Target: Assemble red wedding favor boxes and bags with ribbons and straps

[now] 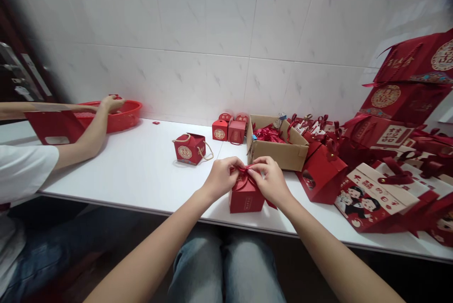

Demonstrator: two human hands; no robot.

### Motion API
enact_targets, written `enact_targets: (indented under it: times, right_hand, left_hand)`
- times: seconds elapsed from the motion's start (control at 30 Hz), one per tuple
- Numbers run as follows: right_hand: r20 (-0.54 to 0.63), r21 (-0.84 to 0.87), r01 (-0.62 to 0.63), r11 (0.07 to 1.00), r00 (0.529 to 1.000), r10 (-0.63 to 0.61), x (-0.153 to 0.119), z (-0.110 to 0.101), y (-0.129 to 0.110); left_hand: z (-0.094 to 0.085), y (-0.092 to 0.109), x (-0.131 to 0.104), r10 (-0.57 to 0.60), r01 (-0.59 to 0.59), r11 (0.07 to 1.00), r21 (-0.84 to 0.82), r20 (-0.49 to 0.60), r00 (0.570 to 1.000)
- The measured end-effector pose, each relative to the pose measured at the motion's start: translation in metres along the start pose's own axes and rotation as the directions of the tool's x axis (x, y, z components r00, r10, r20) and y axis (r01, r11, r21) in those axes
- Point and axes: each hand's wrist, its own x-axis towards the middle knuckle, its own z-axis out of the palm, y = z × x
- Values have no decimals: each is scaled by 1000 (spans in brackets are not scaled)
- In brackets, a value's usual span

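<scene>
One tiled wall [212,20], white with grey marks, stands behind a long white surface [141,175]. On the right of the surface, a large pile of gift boxes [382,142], red and cream, rises in stacks, many with ribbon handles. At the far left, another person [21,171] in a white sleeve reaches over a red basket [123,116]; a red carton [56,126] with a pale oval lies by that person's arms. An open cardboard box [283,154] filled with red ribbons [269,134] sits between the pile and a cluster of small red boxes [228,130] near the wall. The red gift box [247,199] stands upright near the front edge of the surface, directly before the wearer. Left of it and farther back is a red box with rope handles [191,150]. Both hands meet above the red gift box: the left hand [222,176] and the right hand [269,179] have their fingers closed, pinching the red bow [245,168] at its top. A tiny red scrap [156,122] lies near the basket.
</scene>
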Motion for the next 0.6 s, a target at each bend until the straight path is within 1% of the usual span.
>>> enact_targets:
  times: [0.03, 0.07, 0.1, 0.17, 0.23, 0.3, 0.37, 0.43, 0.47, 0.53, 0.6]
  right_hand:
    - [31, 69, -69, 995, 997, 67, 2, -1, 2]
    - [86, 150, -134, 980, 989, 122, 3, -1, 3]
    - [157, 238, -187, 953, 976, 152, 4, -2, 5]
    - [293, 399, -252, 882, 946, 138, 5, -3, 6]
    - [362, 519, -294, 803, 926, 105, 3, -3, 5]
    - [370, 598, -332, 730, 922, 116, 0, -2, 3]
    - [339, 630, -347, 695, 928, 156, -2, 0, 1]
    - [295, 619, -335, 710, 938, 185, -4, 2, -1]
    - [277, 609, -324, 724, 942, 189, -5, 3, -2]
    - [248, 595, -300, 746, 951, 184, -5, 4, -4]
    - [221, 582, -275, 766, 959, 177, -6, 4, -6]
  left_hand:
    - [2, -1, 0, 18, -18, 1000, 11, -19, 1000]
    - [4, -2, 0, 32, -32, 999, 14, -35, 999]
    - [6, -3, 0, 41, -40, 999, 6, -44, 998]
    - [10, -5, 1, 35, -36, 999, -38, -46, 998]
    - [13, -4, 2, -2, -3, 992, -123, -44, 999]
    - [14, -3, 2, -54, 41, 978, -204, -56, 997]
    - [12, 1, -1, -87, 64, 976, -208, -101, 991]
    - [9, 6, -6, -81, 65, 991, -121, -135, 988]
    - [7, 9, -8, -75, 66, 995, -76, -131, 989]
    - [4, 14, -13, -80, 77, 996, -33, -80, 994]
    - [1, 16, -16, -104, 103, 994, -40, -33, 994]
